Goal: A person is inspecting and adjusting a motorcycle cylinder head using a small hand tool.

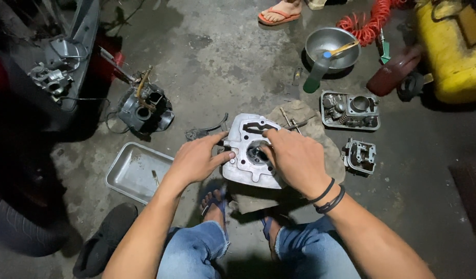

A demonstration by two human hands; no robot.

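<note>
Grey cast-aluminium cylinder head [248, 150], mounting holes and central bore visible, sits at frame centre on a brownish rag [320, 134] on the concrete floor. My left hand [196, 160]: fingers [222, 155] half-curled, gripping its left edge. My right hand [295, 155]: fingers bent down over the bore, wrist arched, forearm angled from lower right.

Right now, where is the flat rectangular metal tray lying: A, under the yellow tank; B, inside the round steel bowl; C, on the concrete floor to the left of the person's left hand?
C: the flat rectangular metal tray lies on the concrete floor, just left of the left hand.
</note>
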